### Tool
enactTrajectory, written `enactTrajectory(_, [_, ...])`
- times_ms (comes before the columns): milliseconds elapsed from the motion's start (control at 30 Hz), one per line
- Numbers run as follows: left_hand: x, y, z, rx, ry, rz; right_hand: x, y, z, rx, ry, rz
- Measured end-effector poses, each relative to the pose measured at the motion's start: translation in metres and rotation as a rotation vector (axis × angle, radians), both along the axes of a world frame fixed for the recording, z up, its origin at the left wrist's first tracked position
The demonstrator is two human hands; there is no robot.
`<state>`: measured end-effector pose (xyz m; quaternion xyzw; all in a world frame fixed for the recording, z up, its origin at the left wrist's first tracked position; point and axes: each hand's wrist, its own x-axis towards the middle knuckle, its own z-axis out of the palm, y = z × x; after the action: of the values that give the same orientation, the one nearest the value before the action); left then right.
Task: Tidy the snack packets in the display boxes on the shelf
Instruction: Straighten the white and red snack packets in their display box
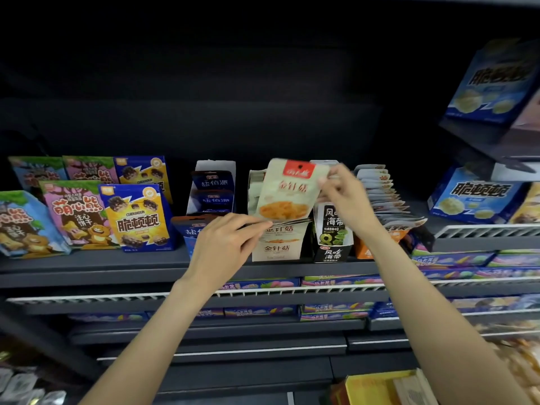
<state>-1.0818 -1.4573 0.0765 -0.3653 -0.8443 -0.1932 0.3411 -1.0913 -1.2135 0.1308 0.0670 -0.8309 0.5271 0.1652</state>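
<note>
The right hand (342,194) pinches the top corner of a cream packet (289,191) with a red label, holding it upright above its cream display box (277,244) on the shelf (117,263). The left hand (225,244) pinches the packet's bottom edge, likely steadying it so it can drop in square behind the packets already there. The box is hemmed in: a black seaweed box (333,232) touches its right side and a blue box (213,188) stands just beside its left. The only open room is above, so the packet probably needs to go straight down.
</note>
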Motion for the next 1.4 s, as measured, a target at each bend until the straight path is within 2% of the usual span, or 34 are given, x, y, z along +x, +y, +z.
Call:
enactTrajectory(133, [0.002, 0.003, 0.009, 0.030, -0.083, 0.008, 0.023, 0.015, 0.031, 0.021, 0.380, -0.320])
enactTrajectory(267, [0.001, 0.007, 0.017, 0.076, -0.158, 0.039, 0.045, 0.034, 0.041, 0.046, 0.431, -0.410])
enactTrajectory(400, [0.001, 0.018, 0.025, 0.201, -0.189, 0.069, 0.066, 0.046, 0.041, -0.020, 0.388, -0.423])
enactTrajectory(467, [0.010, 0.030, 0.033, 0.331, -0.260, 0.015, 0.073, 0.049, 0.041, -0.092, 0.346, -0.410])
enactTrajectory(600, [0.042, 0.064, 0.054, 0.602, -0.727, -0.234, 0.083, 0.047, 0.039, -0.178, 0.266, -0.376])
enactTrajectory(667, [0.051, 0.080, 0.058, 0.617, -0.914, -0.292, 0.086, 0.046, 0.038, -0.199, 0.242, -0.357])
enactTrajectory(733, [0.056, 0.092, 0.058, 0.626, -1.020, -0.321, 0.090, 0.044, 0.036, -0.211, 0.226, -0.341])
enactTrajectory(833, [0.060, 0.101, 0.052, 0.670, -1.063, -0.367, 0.095, 0.042, 0.035, -0.231, 0.202, -0.324])
enactTrajectory(1033, [0.065, 0.104, 0.048, 0.775, -1.151, -0.431, 0.103, 0.043, 0.037, -0.460, 0.050, -0.276])
enactTrajectory(1167, [0.067, 0.102, 0.048, 0.784, -1.127, -0.437, 0.104, 0.044, 0.034, -0.437, 0.021, -0.309])
enactTrajectory(1233, [0.068, 0.103, 0.047, 0.774, -1.017, -0.398, 0.107, 0.040, 0.033, -0.298, 0.103, -0.384])
enactTrajectory(1300, [0.070, 0.105, 0.046, 0.735, -0.796, -0.312, 0.117, 0.032, 0.034, -0.138, 0.187, -0.403])
enactTrajectory(1400, [0.069, 0.111, 0.038, 0.473, -0.248, -0.175, 0.133, 0.009, 0.037, -0.110, 0.210, -0.277])
